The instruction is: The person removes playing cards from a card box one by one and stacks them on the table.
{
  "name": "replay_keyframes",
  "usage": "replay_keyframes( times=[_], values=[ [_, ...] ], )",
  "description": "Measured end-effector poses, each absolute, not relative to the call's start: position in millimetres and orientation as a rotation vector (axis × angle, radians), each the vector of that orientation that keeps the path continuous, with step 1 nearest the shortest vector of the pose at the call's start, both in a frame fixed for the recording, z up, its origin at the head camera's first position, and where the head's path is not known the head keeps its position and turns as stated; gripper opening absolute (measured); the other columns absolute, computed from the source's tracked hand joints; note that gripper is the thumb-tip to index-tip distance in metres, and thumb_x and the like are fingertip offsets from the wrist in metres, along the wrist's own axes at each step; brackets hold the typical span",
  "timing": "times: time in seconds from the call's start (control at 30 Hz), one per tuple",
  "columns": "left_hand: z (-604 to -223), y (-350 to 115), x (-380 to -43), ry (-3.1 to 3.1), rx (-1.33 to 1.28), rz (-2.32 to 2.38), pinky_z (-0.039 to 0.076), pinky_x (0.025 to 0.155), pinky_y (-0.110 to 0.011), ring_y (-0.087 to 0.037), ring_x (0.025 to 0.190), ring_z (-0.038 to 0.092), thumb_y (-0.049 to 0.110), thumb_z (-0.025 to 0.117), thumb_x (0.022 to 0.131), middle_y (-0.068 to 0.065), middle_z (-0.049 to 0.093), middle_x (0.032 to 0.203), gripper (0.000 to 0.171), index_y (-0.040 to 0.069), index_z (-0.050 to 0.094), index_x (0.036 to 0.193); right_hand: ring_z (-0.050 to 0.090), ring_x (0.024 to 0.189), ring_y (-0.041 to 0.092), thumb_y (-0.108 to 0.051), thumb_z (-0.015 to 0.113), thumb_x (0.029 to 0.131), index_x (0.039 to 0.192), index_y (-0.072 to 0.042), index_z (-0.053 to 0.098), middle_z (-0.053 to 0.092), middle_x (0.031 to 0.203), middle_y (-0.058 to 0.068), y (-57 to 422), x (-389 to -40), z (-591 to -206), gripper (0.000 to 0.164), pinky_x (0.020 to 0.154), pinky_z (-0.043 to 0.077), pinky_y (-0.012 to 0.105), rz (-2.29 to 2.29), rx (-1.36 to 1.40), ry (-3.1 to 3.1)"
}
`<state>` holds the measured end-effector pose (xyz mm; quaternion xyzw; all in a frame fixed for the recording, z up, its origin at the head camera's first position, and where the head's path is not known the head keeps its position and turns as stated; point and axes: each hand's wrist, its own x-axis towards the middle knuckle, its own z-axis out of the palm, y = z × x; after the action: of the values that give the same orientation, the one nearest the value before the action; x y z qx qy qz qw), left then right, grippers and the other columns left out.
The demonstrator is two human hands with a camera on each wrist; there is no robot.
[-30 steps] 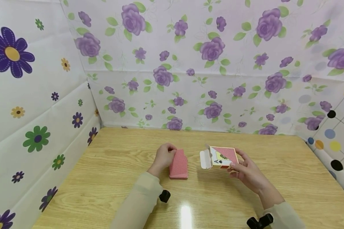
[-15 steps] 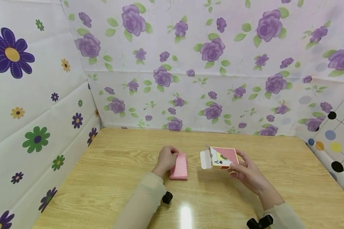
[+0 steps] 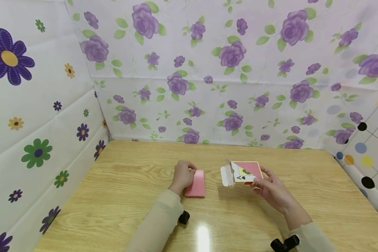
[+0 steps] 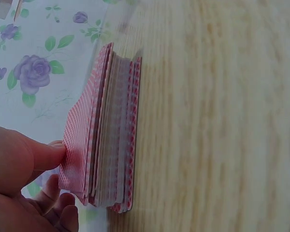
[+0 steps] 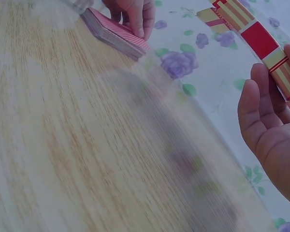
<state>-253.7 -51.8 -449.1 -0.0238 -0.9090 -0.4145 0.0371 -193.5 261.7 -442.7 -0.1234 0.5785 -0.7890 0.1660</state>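
Note:
A deck of playing cards [image 3: 197, 185] with red patterned backs lies face down on the table. My left hand [image 3: 183, 174] grips its far left end, the thumb [image 4: 48, 157] against the top card and the other fingers curled by the end. From the side, the deck [image 4: 111, 135] shows uneven card edges with small gaps between layers. To the right, my right hand [image 3: 274, 194] holds a card box [image 3: 248, 171] by its right end, above the table. The box has an ace of spades on its face, and its white end flap [image 3: 226, 175] hangs open toward the deck.
The wooden table [image 3: 129, 196] runs back to a wall cloth with purple roses [image 3: 233, 122]. A flowered cloth [image 3: 37, 154] stands along the left side, and a dotted one [image 3: 368, 161] along the right. Black wrist devices [image 3: 184, 217] sit at both cuffs.
My left hand has shifted slightly right and toward me at the deck. The cards' far end, spread and stepped before, now looks more even. My right hand keeps the box nearly still.

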Motion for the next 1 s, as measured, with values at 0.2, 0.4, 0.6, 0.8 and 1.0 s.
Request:
replay_keyframes(
  times=[0.2, 0.4, 0.6, 0.8, 1.0],
  values=[
    [-455.5, -52.7, -254.7, -2.805, -0.073, -1.268, 0.048, 0.080, -0.040, -0.034, 0.103, 0.051, 0.003, 0.062, 0.088, -0.018, 0.055, 0.107, 0.011, 0.007, 0.072, 0.084, 0.064, 0.091, 0.010, -0.007, 0.042, 0.100, 0.133, -0.020, 0.022, 0.069, 0.101, -0.004, 263.0, -195.3, -440.2, 0.041, 0.076, 0.052, 0.025, -2.245, -0.291, 1.719],
    [-458.5, -53.2, -255.3, -2.817, -0.071, -1.243, 0.048, 0.080, -0.040, -0.033, 0.101, 0.051, 0.004, 0.062, 0.088, -0.018, 0.055, 0.106, 0.011, 0.008, 0.072, 0.084, 0.063, 0.093, 0.009, -0.009, 0.042, 0.100, 0.135, -0.021, 0.021, 0.069, 0.101, -0.005, 265.4, -198.6, -438.5, 0.042, 0.077, 0.053, 0.025, -2.237, -0.269, 1.766],
    [-457.4, -52.6, -256.2, -2.832, -0.065, -1.264, 0.047, 0.078, -0.038, -0.032, 0.104, 0.050, 0.005, 0.061, 0.090, -0.020, 0.054, 0.112, 0.012, 0.008, 0.072, 0.086, 0.063, 0.091, 0.009, -0.008, 0.042, 0.100, 0.134, -0.022, 0.028, 0.068, 0.100, -0.006, 268.0, -201.4, -439.7, 0.038, 0.077, 0.053, 0.025, -2.256, -0.266, 1.765],
    [-456.7, -53.1, -256.0, -2.848, -0.049, -1.279, 0.047, 0.076, -0.037, -0.030, 0.102, 0.051, 0.006, 0.061, 0.090, -0.020, 0.053, 0.114, 0.012, 0.009, 0.072, 0.087, 0.063, 0.093, 0.009, -0.008, 0.041, 0.101, 0.133, -0.019, 0.033, 0.067, 0.103, -0.006, 271.7, -206.5, -439.6, 0.035, 0.077, 0.054, 0.025, -2.249, -0.302, 1.760],
    [-455.3, -53.6, -255.8, -2.849, -0.063, -1.275, 0.047, 0.072, -0.034, -0.028, 0.095, 0.053, 0.007, 0.062, 0.090, -0.019, 0.058, 0.111, 0.011, 0.008, 0.073, 0.088, 0.062, 0.094, 0.009, -0.009, 0.042, 0.101, 0.132, -0.019, 0.039, 0.063, 0.106, -0.008, 276.6, -211.9, -438.9, 0.033, 0.078, 0.054, 0.025, -2.218, -0.288, 1.799]
  ],
)
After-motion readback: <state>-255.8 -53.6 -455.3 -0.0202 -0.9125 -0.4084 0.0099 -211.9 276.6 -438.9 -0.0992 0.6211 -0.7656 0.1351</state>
